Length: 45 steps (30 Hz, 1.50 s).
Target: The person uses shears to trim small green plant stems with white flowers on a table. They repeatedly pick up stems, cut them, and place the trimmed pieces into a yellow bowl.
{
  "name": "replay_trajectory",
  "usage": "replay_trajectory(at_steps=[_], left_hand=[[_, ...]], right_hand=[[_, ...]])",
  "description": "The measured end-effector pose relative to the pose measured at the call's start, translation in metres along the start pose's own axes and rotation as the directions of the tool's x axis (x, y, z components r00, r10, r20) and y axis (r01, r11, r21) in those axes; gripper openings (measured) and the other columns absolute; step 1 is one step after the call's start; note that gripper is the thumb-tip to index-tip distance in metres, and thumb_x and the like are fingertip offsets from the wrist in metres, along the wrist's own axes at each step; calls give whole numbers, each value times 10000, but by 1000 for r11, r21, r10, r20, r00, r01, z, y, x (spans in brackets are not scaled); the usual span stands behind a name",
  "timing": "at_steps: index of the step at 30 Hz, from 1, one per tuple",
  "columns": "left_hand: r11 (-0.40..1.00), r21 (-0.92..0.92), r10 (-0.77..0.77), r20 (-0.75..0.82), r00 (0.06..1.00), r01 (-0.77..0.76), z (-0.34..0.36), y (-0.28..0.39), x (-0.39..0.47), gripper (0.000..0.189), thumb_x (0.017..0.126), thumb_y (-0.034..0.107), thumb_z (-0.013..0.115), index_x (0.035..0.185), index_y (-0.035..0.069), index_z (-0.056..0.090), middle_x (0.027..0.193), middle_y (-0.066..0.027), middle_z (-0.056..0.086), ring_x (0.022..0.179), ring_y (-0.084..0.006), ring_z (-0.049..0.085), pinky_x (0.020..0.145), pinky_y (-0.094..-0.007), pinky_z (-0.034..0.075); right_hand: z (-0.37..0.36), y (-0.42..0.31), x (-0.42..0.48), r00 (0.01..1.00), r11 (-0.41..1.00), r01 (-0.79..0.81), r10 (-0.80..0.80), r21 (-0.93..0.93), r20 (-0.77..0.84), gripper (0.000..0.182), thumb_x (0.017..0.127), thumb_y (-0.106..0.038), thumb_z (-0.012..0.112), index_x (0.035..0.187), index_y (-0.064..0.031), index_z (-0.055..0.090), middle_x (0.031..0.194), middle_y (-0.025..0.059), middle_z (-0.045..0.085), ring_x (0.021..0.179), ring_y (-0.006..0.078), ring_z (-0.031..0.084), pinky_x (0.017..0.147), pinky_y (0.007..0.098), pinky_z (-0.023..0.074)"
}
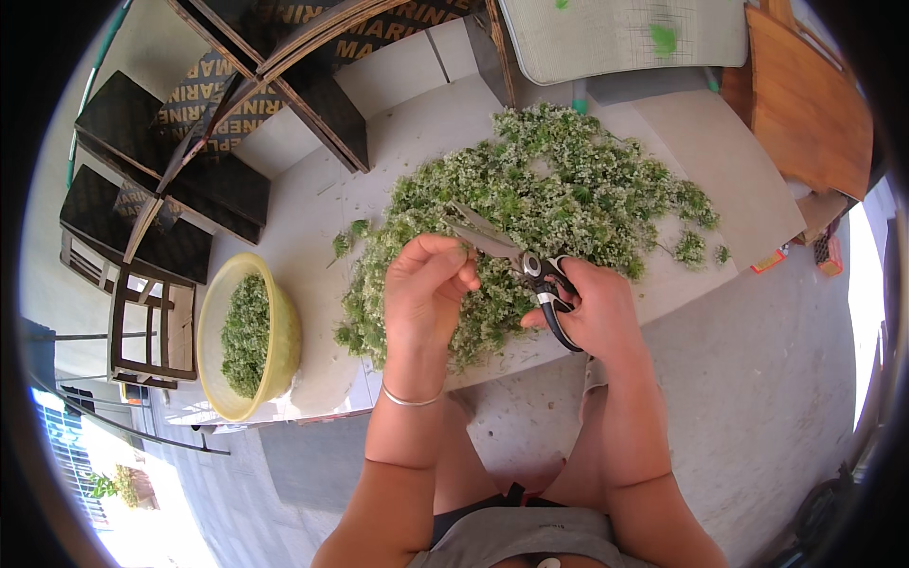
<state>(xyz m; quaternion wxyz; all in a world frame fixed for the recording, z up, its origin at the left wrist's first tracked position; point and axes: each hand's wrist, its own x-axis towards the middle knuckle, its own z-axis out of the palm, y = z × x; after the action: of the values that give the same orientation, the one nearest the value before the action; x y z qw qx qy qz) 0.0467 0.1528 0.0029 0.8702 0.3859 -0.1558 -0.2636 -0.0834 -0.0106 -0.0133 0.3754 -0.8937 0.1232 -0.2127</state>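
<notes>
My right hand (596,305) grips a pair of scissors (534,264) with black and pale grey handles. The blades point to the upper left and stand slightly apart. Close by their tips, the thumb and fingers of my left hand (429,284) are pinched together around a small green plant piece (464,249), mostly hidden by the fingers. Under both hands spreads a wide heap of cut green stems with small white flowers (568,177). More of the same flowers (246,334) fill part of a yellow plastic basin (285,341) to the left.
The heap and basin rest on a pale table (398,128). Dark plywood compartments (305,106) stand behind at left, beside a small wooden chair (153,326). A light padded panel (625,42) and a brown wooden board (809,106) are at the far right.
</notes>
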Motion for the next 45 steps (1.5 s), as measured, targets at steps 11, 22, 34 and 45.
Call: replay_trajectory(at_steps=[11,22,34,45], left_hand=[[-45,997,746,71,663,-55,-115,181,-40,53,880,28,604,919,6,631,743,-14,606,662,-79,575,625,-213,492],[-359,902,415,384,825,-240,-29,81,-14,192,743,-30,680,927,24,693,1008,-127,671,1061,-277,600,937,-364,452],[-31,887,135,461,877,-461,46,-80,74,206,777,0,665,980,31,678,938,-86,673,881,-222,616,812,-329,483],[904,372,-212,-42,976,212,29,-38,35,215,884,-14,526,1070,44,615,1064,-52,624,972,-186,579,841,-357,480]], right_hand=[[-25,58,-16,916,536,90,286,839,-281,446,822,-385,728,982,12,604,714,-7,534,649,79,473,590,215,387],[-39,58,-14,944,455,61,262,888,-199,333,866,-307,681,976,3,634,744,34,592,627,88,504,589,225,423],[-25,60,2,898,545,-205,435,813,-65,302,805,-299,757,905,-42,634,670,-24,557,582,59,480,527,207,360],[-22,49,3,902,522,-134,416,843,-114,259,797,-226,765,910,-32,635,695,-15,586,587,55,495,519,207,379]])
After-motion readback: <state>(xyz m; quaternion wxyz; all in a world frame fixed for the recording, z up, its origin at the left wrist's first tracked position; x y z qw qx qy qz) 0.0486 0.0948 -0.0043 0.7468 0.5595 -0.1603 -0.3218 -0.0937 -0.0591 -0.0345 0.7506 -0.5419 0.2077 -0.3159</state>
